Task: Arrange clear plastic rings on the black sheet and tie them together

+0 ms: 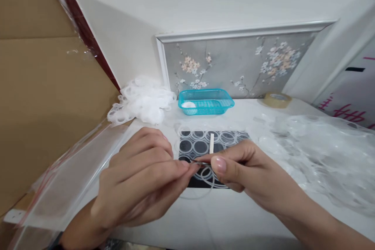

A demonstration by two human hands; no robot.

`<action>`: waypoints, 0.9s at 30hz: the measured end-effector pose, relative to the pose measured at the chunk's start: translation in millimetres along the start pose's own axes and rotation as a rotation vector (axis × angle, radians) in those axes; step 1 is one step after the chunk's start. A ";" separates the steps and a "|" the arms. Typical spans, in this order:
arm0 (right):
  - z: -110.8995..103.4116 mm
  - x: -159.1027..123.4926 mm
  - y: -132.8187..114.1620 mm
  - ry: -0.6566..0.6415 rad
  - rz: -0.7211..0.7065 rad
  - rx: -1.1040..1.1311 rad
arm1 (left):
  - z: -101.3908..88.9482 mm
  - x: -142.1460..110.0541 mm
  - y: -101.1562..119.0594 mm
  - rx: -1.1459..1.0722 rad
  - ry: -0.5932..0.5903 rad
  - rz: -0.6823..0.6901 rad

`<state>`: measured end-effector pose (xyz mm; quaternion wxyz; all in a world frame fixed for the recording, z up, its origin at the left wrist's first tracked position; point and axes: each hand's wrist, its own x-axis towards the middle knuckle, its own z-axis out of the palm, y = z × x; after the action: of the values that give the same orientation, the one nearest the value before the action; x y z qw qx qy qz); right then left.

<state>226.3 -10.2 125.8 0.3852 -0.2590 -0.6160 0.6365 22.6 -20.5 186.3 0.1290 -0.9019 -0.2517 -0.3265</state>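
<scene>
Over black mat (pixel 192 183), before blue basket (pixel 211 108), right hand (pixel 249 172) grips metal tool (pixel 203 163), left hand (pixel 140 179) pinched, contents unclear.

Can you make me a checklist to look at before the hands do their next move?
1. Right hand grips the thin metal tool: ok.
2. Left hand has its fingertips close to the tool's tip: ok.
3. Something is pinched in the left fingertips: cannot tell, the fingers cover it.
4. White strip is apart from the right hand: cannot tell, its lower end meets the hand in this view.
5. Blue basket stands upright: ok.
</scene>
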 end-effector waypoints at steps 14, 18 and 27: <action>3.8 1.5 -2.4 -0.006 -0.002 0.043 | -0.2 -0.1 -0.3 -0.006 0.007 0.000; 5.0 1.6 -4.0 -0.001 -0.006 0.063 | -0.6 0.5 1.3 0.010 -0.011 -0.025; 5.1 0.9 -5.6 0.014 0.002 0.038 | -0.3 0.7 -1.5 -0.020 -0.022 -0.011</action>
<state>222.6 -12.8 132.0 0.3937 -0.2569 -0.6008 0.6466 22.1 -19.1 187.1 0.1151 -0.9053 -0.2549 -0.3197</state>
